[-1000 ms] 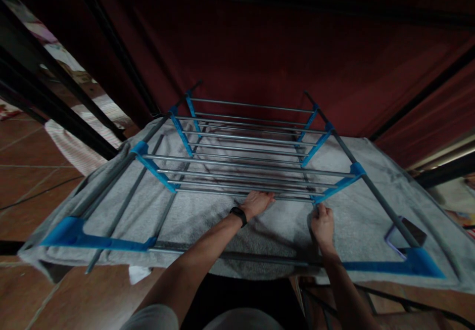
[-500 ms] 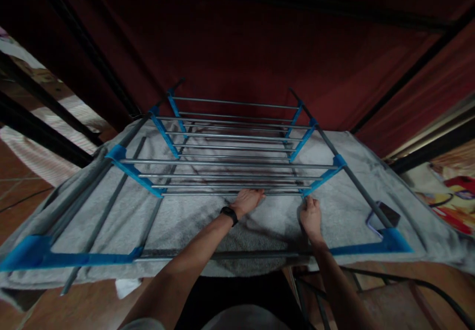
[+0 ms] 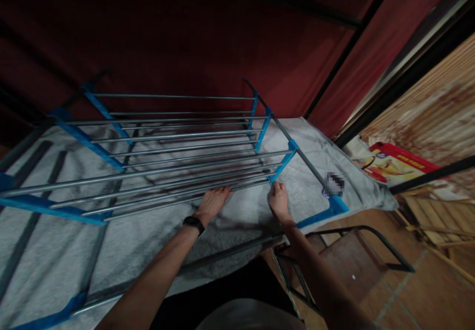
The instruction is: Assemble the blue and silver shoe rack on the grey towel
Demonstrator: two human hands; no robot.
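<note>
A fluffy grey towel (image 3: 156,231) lies spread across a drying rack (image 3: 178,147) of thin metal rods and blue plastic joints. The left hand (image 3: 212,202) presses flat, fingers spread, at 6 o'clock; the right hand (image 3: 279,200), at 4 o'clock, rests beside a blue joint, its fingers' grip unclear.

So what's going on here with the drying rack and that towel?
A person is leaning over a drying rack with grey rods and blue joints, over which a grey towel lies spread. The left hand lies flat on the towel, fingers under the rack's nearest raised rods. The right hand is on the towel too, fingertips at a blue corner joint. A black watch is on the left wrist. Neither hand grips anything. To the right, a dark-framed chair stands on the tiled floor.
</note>
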